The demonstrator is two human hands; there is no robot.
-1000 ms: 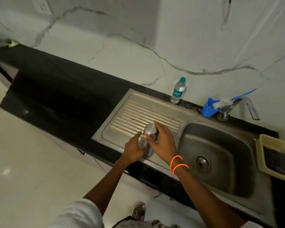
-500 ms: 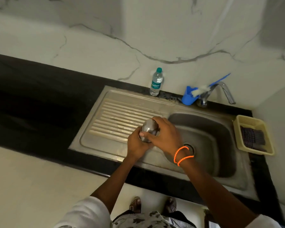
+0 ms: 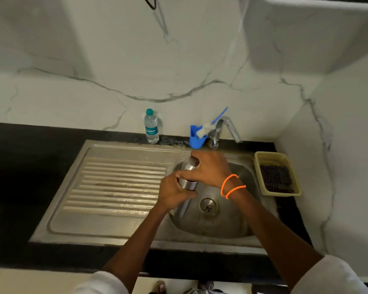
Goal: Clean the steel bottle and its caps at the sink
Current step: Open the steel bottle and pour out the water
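Note:
The steel bottle is held over the left edge of the sink basin, tilted with its top toward the wall. My left hand grips its lower body from below. My right hand, with orange bands on the wrist, wraps over its upper part and covers the cap, so the cap itself is hidden. The drain lies just below and right of the bottle.
A ribbed steel drainboard lies left of the basin. At the wall stand a plastic water bottle, a blue holder with a brush and the tap. A yellow tray with a dark scrubber sits right of the sink.
Both hands have carried the bottle rightward from the drainboard to over the basin's edge. The camera view has shifted right and closer to the sink.

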